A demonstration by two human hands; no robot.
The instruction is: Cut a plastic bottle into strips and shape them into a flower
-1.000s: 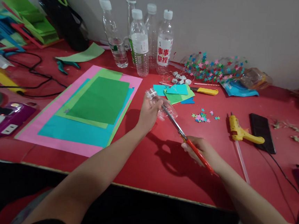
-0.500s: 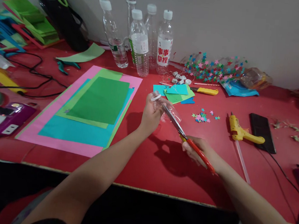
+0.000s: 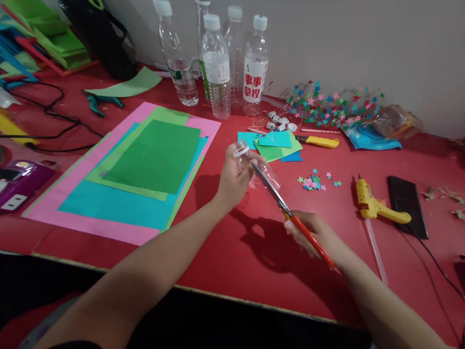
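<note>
My left hand [image 3: 234, 181] is closed around a clear plastic bottle piece [image 3: 271, 177], its threaded neck pointing up and left. In my right hand [image 3: 312, 231] are scissors with red handles [image 3: 312, 240]. Their metal blades reach up and left to the plastic beside my left fingers; whether they are biting into it I cannot tell. Just beyond lie scraps of blue and green paper [image 3: 276, 141] and a yellow utility knife [image 3: 320, 142]. Small coloured paper stars [image 3: 315, 180] lie right of the bottle piece.
Stacked coloured sheets [image 3: 156, 157] cover the left middle of the red table [image 3: 216, 265]. Several plastic bottles [image 3: 217, 70] stand by the wall. A yellow glue gun [image 3: 376, 203] and a black phone [image 3: 409, 206] lie on the right, with a cable. Purple power strip [image 3: 23, 186] sits far left.
Almost nothing differs. The view has shifted very slightly, while both hands, the scissors and the bottle piece keep nearly the same positions.
</note>
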